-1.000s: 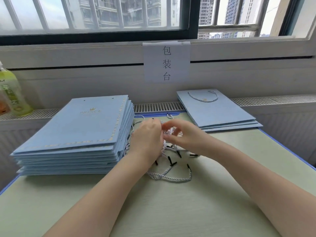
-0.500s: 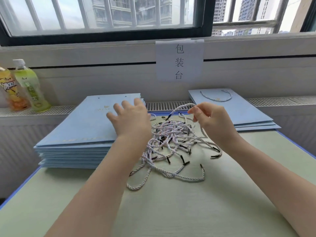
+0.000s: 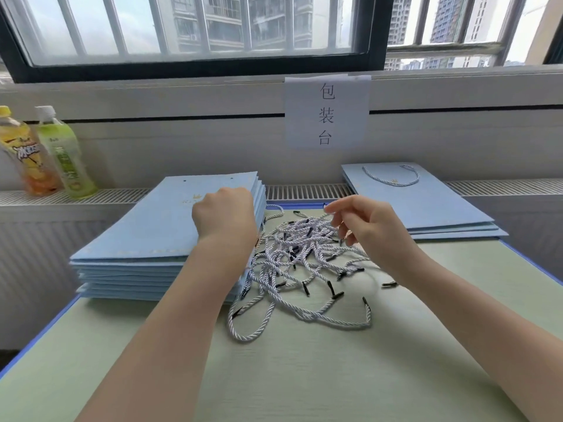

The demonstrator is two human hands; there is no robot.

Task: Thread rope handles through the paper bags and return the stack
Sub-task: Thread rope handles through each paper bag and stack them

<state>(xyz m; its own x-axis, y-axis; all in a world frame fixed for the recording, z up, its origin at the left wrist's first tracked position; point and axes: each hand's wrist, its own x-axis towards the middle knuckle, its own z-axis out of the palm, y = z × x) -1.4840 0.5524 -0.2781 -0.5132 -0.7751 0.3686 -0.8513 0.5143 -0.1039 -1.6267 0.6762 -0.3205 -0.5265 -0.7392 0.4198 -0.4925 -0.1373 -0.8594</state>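
A person stands at a pale green table (image 3: 304, 376) under a window, both bare forearms reaching forward. On the left lies a tall stack of flat blue paper bags (image 3: 146, 239), none with handles. The left hand (image 3: 224, 213) rests on the top bag near its right edge, fingers curled under; whether it already grips that bag's edge cannot be told. In the middle sits a tangled pile of white rope handles (image 3: 298, 257) with black tips. The right hand (image 3: 365, 229) hovers just above the pile, thumb and forefinger pinched together at a raised strand, the other fingers loosely spread. At the far right, a short stack of finished bags (image 3: 426, 208) shows 1 rope looped through the top bag. 2 drink bottles (image 3: 48, 153) stand on the sill.

The step appears to be fetching 1 bag and 1 rope. Next, the rope must be teased free of the tangle, and the top bag slid off alone.
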